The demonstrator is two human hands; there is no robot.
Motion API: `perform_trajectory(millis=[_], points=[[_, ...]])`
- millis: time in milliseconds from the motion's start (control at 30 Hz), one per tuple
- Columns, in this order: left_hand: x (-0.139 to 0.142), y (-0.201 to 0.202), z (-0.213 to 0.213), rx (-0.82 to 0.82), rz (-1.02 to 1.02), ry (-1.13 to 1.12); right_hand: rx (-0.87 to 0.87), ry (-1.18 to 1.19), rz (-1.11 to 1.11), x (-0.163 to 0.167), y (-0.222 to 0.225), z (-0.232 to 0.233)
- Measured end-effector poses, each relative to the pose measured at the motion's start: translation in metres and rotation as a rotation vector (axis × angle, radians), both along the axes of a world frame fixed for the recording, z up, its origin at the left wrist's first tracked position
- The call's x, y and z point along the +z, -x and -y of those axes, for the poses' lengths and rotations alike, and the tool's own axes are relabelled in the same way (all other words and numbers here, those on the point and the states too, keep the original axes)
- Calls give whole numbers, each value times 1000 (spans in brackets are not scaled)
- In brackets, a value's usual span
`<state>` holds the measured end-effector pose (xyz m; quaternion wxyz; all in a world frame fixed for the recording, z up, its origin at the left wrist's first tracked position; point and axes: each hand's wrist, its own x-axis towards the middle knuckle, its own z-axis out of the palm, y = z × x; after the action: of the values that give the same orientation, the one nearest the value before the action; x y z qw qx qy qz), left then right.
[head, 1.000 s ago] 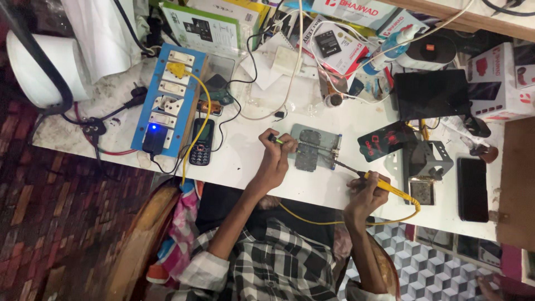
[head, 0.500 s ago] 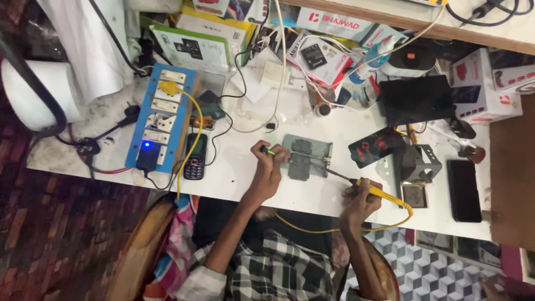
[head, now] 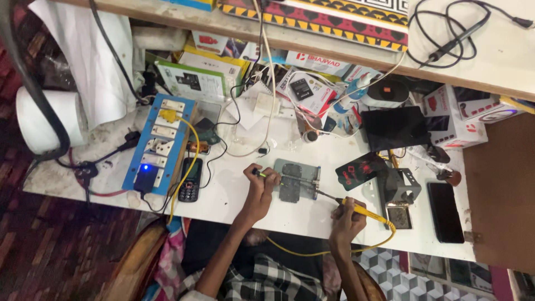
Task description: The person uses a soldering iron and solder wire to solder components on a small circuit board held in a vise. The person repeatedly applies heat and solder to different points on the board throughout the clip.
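**Two hands at a small board on a crowded repair surface**

Overhead, the head camera looked down on a white surface (head: 234,195) crowded with gear. The left hand (head: 261,189) was closed in a pinch around a thin green-tipped tool (head: 257,173), its tip brought to the left edge of a grey holder plate (head: 298,181) lying flat near the front of the surface; the grip looked meant to steady the work. The right hand (head: 346,217) was curled shut around the yellow handle of a soldering iron (head: 356,207), whose slim tip reached up and left to the plate, the low angle apparently keeping the tip on one spot. Its yellow cord (head: 312,252) looped off the front edge, clear of the work.

Left of the plate lay a keypad phone (head: 190,179) beside a blue socket board (head: 159,142) with a lit blue lamp. To the right stood a metal iron stand (head: 400,187), a small square tin (head: 400,214) whose contents could not be told, and a dark smartphone (head: 446,212). Cardboard boxes (head: 312,89) lined the back; what was inside them was hidden.
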<state>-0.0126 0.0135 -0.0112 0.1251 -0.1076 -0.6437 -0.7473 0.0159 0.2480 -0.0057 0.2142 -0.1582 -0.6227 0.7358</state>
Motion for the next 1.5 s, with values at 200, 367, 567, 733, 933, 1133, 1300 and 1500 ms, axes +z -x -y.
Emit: perform_trajectory(millis=[200,367,567,733,933,1133,1300,1500], points=[[-5,1,0,-179,152,-424,-3,22,1,-3,1,-2],[-3,1,4,-7,105,-277,4,43,-26,-4,2,-3],[1,-6,1,133,-11,20,-16,-45,29,-1,0,-1],[2,-7,0,125,-4,57,-20,17,-16,5,2,2],[-3,-6,0,61,5,-79,1,-23,-7,9,1,2],[-2,-6,0,30,40,-98,-25,-78,17,6,1,1],[0,-6,-1,13,12,-105,-28,-90,-21,4,3,1],[-1,-9,-2,24,39,-119,-43,-88,-19,2,4,0]])
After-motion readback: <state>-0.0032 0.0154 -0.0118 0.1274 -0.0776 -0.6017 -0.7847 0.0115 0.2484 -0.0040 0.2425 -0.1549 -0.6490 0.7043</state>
